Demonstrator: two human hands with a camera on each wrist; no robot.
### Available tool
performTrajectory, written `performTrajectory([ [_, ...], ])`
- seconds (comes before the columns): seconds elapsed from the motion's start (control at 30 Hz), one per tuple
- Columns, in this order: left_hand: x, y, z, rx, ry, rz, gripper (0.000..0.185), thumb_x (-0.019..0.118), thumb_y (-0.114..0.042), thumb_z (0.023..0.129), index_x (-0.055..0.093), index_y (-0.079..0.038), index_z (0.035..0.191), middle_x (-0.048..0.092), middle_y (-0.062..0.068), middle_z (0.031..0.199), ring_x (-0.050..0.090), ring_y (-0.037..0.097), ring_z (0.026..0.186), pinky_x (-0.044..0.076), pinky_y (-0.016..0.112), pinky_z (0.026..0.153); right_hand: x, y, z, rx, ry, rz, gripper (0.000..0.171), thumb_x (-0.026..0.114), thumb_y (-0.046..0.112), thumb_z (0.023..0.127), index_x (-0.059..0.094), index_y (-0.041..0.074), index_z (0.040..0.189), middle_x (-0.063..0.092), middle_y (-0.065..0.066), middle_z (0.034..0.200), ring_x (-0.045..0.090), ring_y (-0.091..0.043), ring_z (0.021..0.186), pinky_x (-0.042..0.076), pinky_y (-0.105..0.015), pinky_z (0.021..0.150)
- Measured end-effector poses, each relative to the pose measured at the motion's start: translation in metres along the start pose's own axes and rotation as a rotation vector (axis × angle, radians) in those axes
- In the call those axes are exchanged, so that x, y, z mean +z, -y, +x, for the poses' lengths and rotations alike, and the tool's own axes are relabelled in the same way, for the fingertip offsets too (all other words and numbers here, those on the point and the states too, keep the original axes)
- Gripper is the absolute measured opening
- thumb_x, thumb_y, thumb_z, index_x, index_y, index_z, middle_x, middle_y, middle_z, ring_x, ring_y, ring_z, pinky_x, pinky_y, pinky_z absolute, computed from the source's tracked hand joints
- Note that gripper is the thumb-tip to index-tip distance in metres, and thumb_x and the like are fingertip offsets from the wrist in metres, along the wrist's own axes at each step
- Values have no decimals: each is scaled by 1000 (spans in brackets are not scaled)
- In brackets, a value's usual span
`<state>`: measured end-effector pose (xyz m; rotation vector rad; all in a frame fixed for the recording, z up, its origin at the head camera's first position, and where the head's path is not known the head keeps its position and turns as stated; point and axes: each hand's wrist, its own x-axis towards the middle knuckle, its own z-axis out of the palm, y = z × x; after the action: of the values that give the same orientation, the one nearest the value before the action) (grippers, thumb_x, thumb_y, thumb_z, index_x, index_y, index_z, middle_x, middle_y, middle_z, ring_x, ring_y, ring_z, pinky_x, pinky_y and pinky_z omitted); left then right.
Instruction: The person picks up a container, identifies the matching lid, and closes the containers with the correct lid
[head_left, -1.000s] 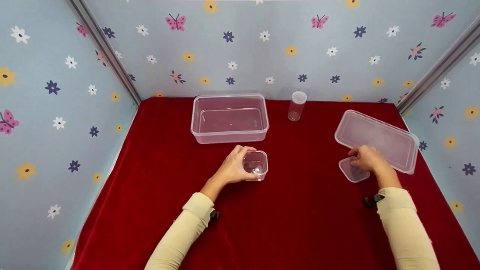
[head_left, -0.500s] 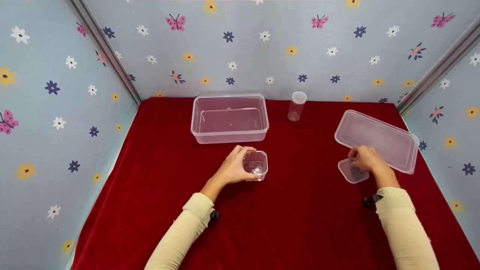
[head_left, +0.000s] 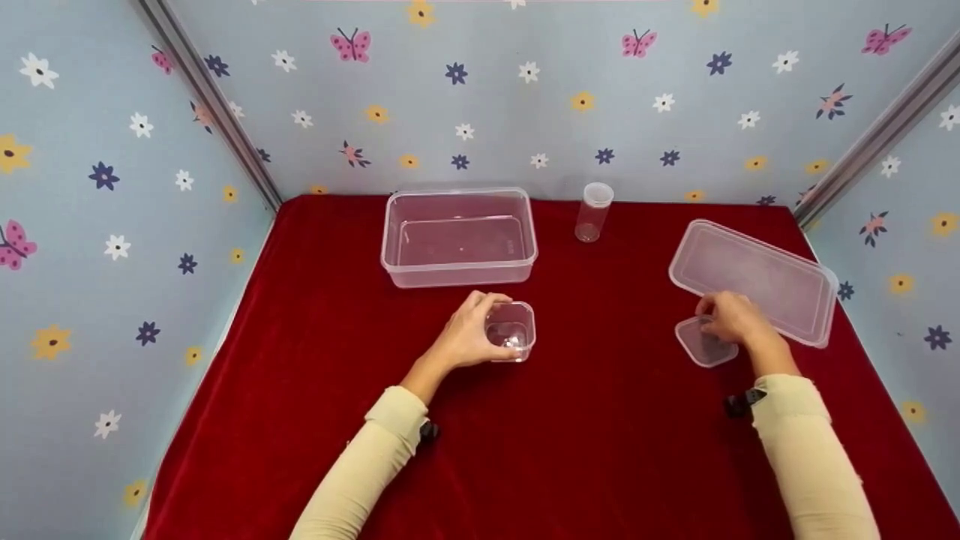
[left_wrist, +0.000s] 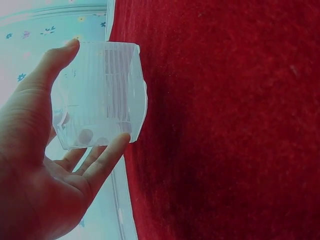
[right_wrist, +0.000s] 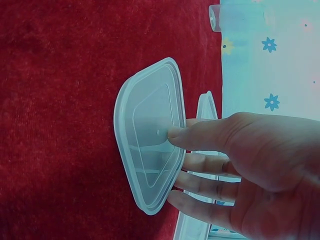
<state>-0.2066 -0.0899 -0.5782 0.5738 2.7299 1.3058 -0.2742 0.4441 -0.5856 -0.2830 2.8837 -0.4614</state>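
In left hand [head_left: 470, 336], tub [head_left: 516, 326] (clear).

Small clear plastic square tub [head_left: 520, 327], rounded corners, lidless, mouth up, faint stripes across wall. Held within left hand [head_left: 469, 335]: thumb on side nearer wearer, fingers round far side, free wall pointing right, away from palm. Small translucent square lid [head_left: 703, 349], rounded corners, raised rim, inset outline. Pinched at edge by right hand [head_left: 736, 319], thumb on face; most of lid extends left of grip, well apart from tub.
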Motion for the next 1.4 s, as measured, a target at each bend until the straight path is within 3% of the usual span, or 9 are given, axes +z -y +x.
performTrajectory([
  [0.2,-1,-1,0,-2,3,-10,92,106,-36,69,65,-17,149,63,17,140,65,39,132,57,58,116,-8,7,-2,-23,59,33,17,85,8,89,73,10,100,70,-12,86,64,-32,80,55,-46,69],
  [0.37,-2,-2,0,8,-3,-4,93,107,-37,68,65,-16,148,63,17,139,66,38,132,57,58,116,12,-30,17,-15,41,23,19,89,13,88,72,16,98,71,-9,84,63,-30,80,50,-38,69],
  [0.47,-3,-2,0,10,-1,3,92,107,-38,69,65,-17,148,63,16,140,65,37,134,57,57,117,16,-40,22,6,21,-1,22,91,16,85,71,20,94,68,-5,81,60,-29,78,46,-37,70],
  [0.7,-1,0,0,13,-1,2,92,107,-37,69,65,-15,148,63,18,140,64,39,134,55,58,118,-36,32,-14,8,82,45,22,89,8,85,71,5,96,71,-19,89,61,-36,80,47,-39,70],
  [0.77,-1,0,0,15,-1,-3,92,107,-36,69,65,-15,148,63,19,140,64,40,134,56,58,118,-42,42,-21,16,96,35,21,88,6,86,70,3,97,72,-20,90,62,-35,82,47,-38,71],
  [0.9,0,0,-1,17,-2,-11,92,107,-35,69,65,-15,148,63,20,140,64,41,134,56,59,118,-46,43,-23,7,111,41,16,84,2,88,70,2,96,71,-18,85,63,-31,80,47,-36,70],
  [1.13,-1,0,-1,14,5,-10,92,107,-37,69,65,-15,149,63,20,140,64,40,134,56,58,118,-36,1,-6,-89,121,146,21,82,-1,83,71,15,92,68,-8,79,60,-24,72,48,-33,66],
  [1.4,-1,0,-1,13,5,-7,92,107,-36,69,65,-16,149,63,20,139,65,40,133,56,58,117,-58,39,-22,-42,177,102,15,78,-5,87,70,3,96,71,-17,84,62,-21,76,50,-32,67],
])
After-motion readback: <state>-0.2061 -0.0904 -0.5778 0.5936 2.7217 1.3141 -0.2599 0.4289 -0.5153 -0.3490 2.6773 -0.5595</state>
